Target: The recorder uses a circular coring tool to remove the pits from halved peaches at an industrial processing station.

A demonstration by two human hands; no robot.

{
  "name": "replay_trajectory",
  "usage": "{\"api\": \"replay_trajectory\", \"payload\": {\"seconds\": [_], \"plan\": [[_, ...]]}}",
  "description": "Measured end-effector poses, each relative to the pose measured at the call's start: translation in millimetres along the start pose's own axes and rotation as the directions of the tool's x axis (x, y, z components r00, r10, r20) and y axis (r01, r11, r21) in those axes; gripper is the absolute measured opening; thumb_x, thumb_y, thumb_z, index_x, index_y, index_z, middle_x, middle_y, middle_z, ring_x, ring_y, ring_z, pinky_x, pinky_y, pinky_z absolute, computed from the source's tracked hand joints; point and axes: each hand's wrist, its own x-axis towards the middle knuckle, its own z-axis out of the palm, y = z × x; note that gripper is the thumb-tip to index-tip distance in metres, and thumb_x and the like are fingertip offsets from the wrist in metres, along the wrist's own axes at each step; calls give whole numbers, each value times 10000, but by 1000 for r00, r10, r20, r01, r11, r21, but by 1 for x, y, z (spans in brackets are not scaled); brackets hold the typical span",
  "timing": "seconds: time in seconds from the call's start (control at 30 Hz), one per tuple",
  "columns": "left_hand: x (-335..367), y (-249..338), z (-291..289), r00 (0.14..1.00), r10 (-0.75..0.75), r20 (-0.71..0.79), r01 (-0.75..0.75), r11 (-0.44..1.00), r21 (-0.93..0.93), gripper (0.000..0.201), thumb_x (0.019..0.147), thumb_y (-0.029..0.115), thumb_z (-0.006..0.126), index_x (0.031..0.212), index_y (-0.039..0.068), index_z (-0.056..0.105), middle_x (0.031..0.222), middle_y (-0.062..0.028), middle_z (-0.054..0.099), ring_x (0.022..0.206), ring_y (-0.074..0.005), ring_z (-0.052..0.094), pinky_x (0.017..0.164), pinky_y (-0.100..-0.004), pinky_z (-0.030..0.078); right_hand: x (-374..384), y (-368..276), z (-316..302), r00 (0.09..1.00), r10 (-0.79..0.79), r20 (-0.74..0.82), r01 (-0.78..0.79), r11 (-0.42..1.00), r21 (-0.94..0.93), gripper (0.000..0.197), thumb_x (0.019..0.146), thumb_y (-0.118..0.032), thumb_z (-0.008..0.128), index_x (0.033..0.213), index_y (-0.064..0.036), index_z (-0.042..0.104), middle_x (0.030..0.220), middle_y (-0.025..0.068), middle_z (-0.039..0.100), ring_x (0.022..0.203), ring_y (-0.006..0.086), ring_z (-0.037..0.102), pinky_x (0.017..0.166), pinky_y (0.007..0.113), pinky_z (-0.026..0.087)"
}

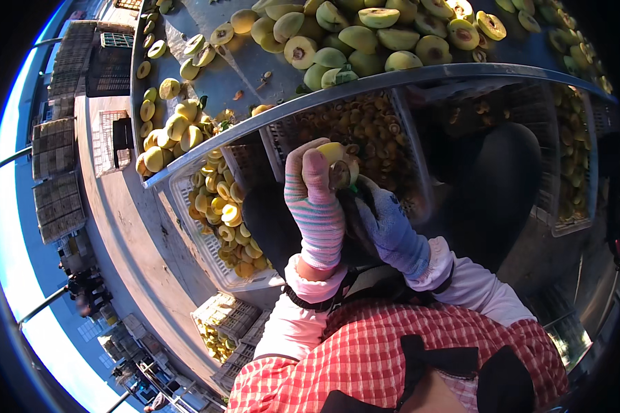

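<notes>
My left hand (313,199), in a striped knit glove, is closed around a yellow-green peach (343,164) above my lap. A cut face with a brownish centre shows on the fruit's near side. Right beside it, my right hand (393,230), in a blue-grey glove, has its fingers curled round a small tool (353,186). Only a green bit of this tool shows, against the fruit; the rest is hidden by the glove. Beyond both hands, many halved peaches (358,40) lie heaped on a metal table (238,65).
Below the table edge stand a white crate of peach halves (227,213), a crate of small brownish pieces (365,127) and another filled crate (573,158) at the right. Stacked crates (231,313) stand at lower left. My knees (496,186) are under the table.
</notes>
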Motion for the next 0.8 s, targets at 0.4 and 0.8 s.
{"api": "replay_trajectory", "payload": {"seconds": [0.4, 0.8], "plan": [[-11, -13, -22, 955, -236, 178, 258, 960, -111, 427, 963, 427, 484, 1006, 23, 612, 853, -45, 633, 773, -127, 595, 729, -263, 483, 4, 1, -33, 620, 30, 784, -705, -418, 574, 497, 977, -499, 373, 942, -43, 568, 623, 42, 506, 374, 100, 392, 343, 214, 303], [-11, 28, -55, 942, -308, 137, 294, 949, 109, 392, 913, 433, 569, 929, 42, 593, 830, -32, 568, 755, -118, 551, 702, -270, 492, 25, 9, -42, 907, -234, 351, 314, 930, -192, 330, 779, -260, 682, 1085, -160, 610, 863, 69, 545, 736, 264, 589, 617, 379, 475]]}}
